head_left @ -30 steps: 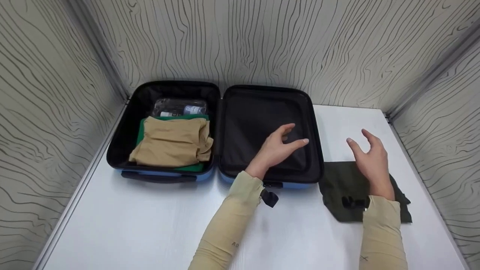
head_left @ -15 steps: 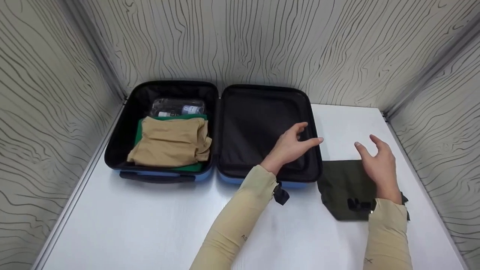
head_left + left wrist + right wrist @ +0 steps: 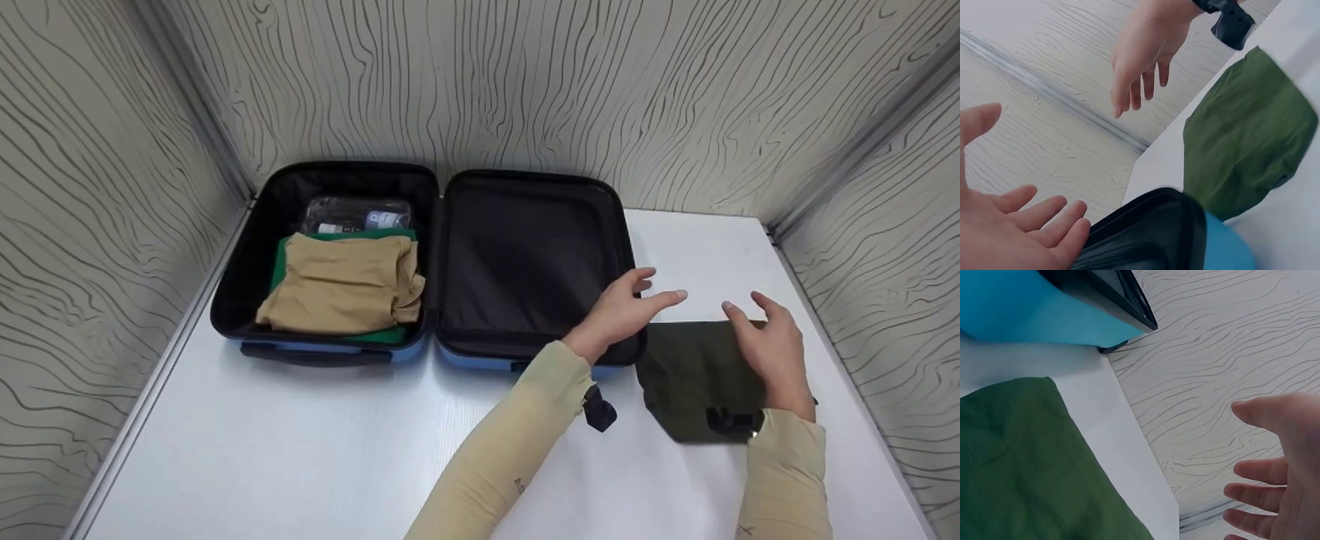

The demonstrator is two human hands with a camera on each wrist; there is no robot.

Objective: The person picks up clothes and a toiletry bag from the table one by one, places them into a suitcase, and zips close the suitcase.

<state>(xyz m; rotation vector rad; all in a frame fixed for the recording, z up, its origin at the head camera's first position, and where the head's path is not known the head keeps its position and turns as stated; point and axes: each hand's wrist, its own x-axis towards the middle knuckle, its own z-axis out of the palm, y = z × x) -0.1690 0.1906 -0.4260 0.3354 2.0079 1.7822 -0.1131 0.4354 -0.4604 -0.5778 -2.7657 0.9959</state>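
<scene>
From my station I have both bare hands in sight, and neither grips anything. The left hand (image 3: 619, 311) is raised at the outer edge of the suitcase's right half (image 3: 525, 262), its fingers released and spread away from the thumb. The right hand (image 3: 776, 349) is held up over the dark green cloth (image 3: 694, 382) — from the right wrist view I make out its fingers apart and loosely extended, holding nothing, with the thumb well clear of them. The two hands face each other with a gap between them.

The dark green cloth lies flat on the white table (image 3: 300, 450), just beside the right half of the suitcase; I can't tell whether they touch. Part of it is hidden from my head view by the right hand and wrist.

The suitcase, blue outside and black inside, lies unfolded in two halves against the back wall (image 3: 525, 90). In its left half (image 3: 240, 300) I see a folded tan garment (image 3: 341, 285) resting on a bright green cloth (image 3: 280, 262), and behind them a transparent pouch (image 3: 360, 210) with labelled items inside — the print is too small for me to read.
</scene>
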